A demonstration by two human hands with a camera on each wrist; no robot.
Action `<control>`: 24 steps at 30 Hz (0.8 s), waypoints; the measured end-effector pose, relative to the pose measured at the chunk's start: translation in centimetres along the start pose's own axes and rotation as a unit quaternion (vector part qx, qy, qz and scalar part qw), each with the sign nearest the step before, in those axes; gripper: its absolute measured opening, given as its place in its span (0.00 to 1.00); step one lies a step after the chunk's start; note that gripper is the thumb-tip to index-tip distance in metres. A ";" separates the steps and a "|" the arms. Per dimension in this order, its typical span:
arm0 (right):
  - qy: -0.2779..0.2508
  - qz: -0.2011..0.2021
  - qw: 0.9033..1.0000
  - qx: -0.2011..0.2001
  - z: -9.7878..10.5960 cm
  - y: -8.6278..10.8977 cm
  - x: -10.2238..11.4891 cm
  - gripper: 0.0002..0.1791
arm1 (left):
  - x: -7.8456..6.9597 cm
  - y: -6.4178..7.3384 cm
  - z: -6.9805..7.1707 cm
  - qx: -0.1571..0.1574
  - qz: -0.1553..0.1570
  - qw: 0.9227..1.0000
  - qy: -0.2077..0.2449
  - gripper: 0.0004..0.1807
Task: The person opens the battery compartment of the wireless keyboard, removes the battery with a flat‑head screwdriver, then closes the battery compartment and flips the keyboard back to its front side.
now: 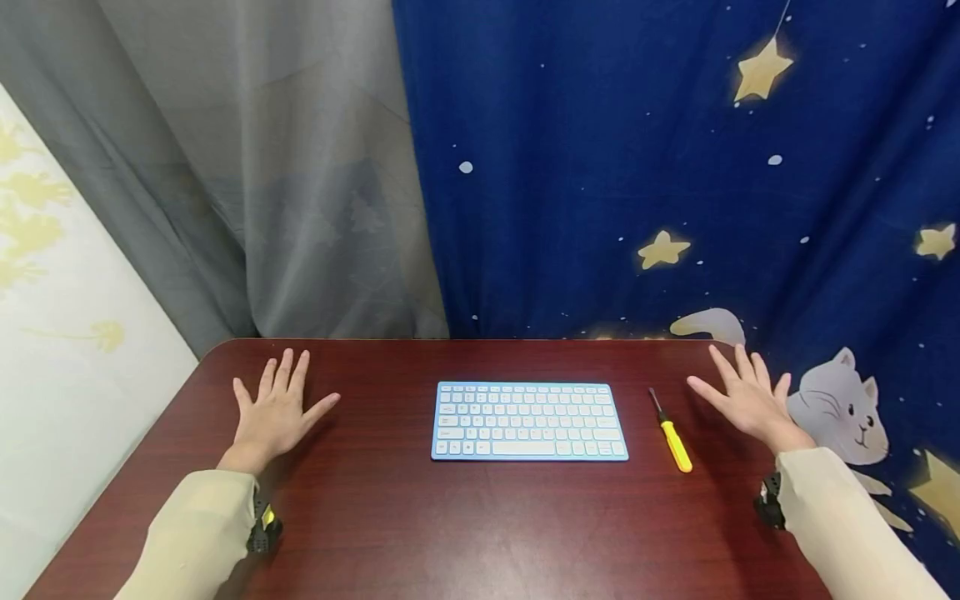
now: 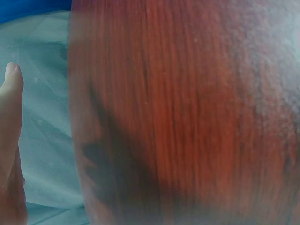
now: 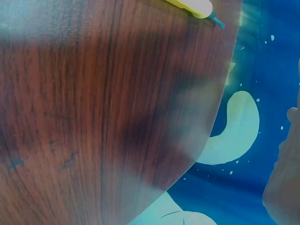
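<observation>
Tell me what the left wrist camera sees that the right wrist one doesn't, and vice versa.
Only the left wrist view shows the grey curtain and part of the left hand. Only the right wrist one shows part of the yellow screwdriver and of the right hand, plus a pale print. Both show the table and blue curtain.

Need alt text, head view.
A person's left hand and right hand, empty with fingers spread, flank a rectangular blue-framed white-keyed keyboard and, to its right, a yellow-handled metal screwdriver on a dark red-brown table. Behind hang a grey fabric curtain and a star-printed blue fabric curtain.
</observation>
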State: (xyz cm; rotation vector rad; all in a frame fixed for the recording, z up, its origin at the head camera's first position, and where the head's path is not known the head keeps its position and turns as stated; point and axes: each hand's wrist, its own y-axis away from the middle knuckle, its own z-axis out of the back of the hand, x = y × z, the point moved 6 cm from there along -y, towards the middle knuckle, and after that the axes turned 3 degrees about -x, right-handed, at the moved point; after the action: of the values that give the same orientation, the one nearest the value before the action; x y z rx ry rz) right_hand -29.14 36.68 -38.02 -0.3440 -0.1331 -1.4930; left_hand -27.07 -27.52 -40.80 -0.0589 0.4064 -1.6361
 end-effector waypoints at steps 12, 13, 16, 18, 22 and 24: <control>-0.008 -0.006 1.000 0.018 -0.3 -0.2 -0.1 0.45 | 0.0 -0.3 0.1 0.023 0.009 1.000 -0.003 0.49; -0.009 -0.006 1.000 0.018 -0.3 -0.3 -0.1 0.46 | -0.1 -0.4 0.3 0.025 0.008 1.000 -0.004 0.49; -0.018 0.002 1.000 0.006 -0.1 -0.5 0.0 0.45 | -0.5 -0.7 0.7 0.034 0.003 0.999 0.004 0.48; -0.022 0.015 0.999 -0.020 0.2 -0.7 0.3 0.44 | -0.9 -1.0 0.9 0.039 -0.002 0.999 0.021 0.47; -0.036 0.044 0.995 -0.077 1.2 -1.2 1.2 0.37 | -2.1 -1.7 1.3 0.026 -0.013 0.996 0.085 0.44; -0.047 0.058 0.993 -0.091 1.6 -1.3 1.8 0.31 | -2.7 -2.1 1.4 0.009 -0.018 0.991 0.134 0.38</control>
State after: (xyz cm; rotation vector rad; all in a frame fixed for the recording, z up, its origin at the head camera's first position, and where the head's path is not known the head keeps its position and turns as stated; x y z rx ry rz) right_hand -30.10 35.41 -35.83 -0.5614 -0.0505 -1.3771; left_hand -28.33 -25.12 -38.30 0.1703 0.5993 -1.6891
